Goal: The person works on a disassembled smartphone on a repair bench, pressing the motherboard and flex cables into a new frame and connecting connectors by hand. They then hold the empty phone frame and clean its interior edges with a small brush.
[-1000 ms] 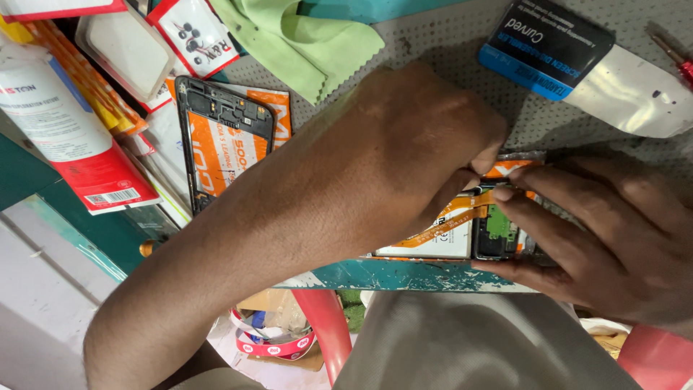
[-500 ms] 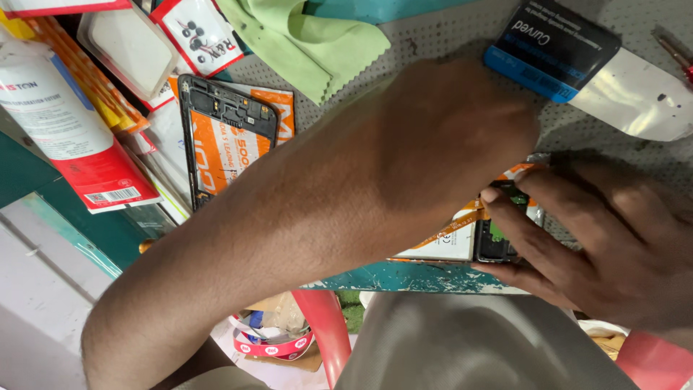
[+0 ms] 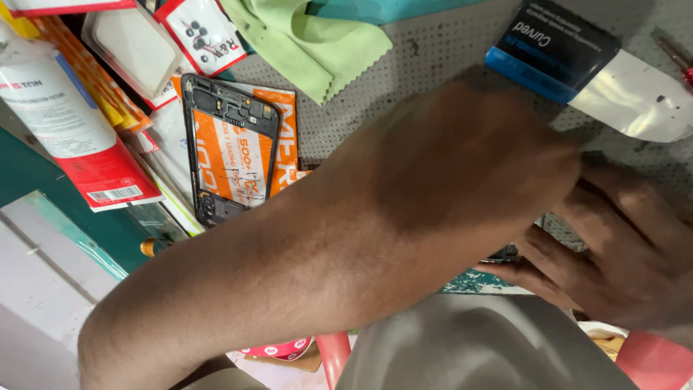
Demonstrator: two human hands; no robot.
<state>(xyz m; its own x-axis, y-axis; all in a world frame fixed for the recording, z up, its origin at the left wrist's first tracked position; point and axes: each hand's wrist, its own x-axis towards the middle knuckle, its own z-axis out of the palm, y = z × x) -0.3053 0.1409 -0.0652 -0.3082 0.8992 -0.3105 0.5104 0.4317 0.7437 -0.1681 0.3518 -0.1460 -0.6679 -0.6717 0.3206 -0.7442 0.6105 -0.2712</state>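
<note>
A grey perforated mat covers the bench [image 3: 433,58], whose chipped teal front edge shows just under the hands. Since the frames a moment ago, the left hand [image 3: 462,166] and its forearm have swung across the middle of the view and now blur over the spot where an opened phone with orange ribbon cables and a green part was plainly visible at the front edge. Only a dark sliver of that opened phone [image 3: 505,253] now shows at the front edge, between the two hands, so the work there cannot be followed at this moment. The right hand [image 3: 613,253] has its fingers curled toward that sliver and seems to touch it, though whether they pinch it cannot be told; the left hand's fingers are hidden, so its grip cannot be told either. Toward the left of the bench, a black phone frame [image 3: 229,155] lies on orange printed packaging, untouched. A green cleaning cloth [image 3: 310,43] lies toward the back edge, a blue and black box [image 3: 552,47] sits near the back right corner, and a white and red bottle [image 3: 65,130] rests at the far left.
</note>
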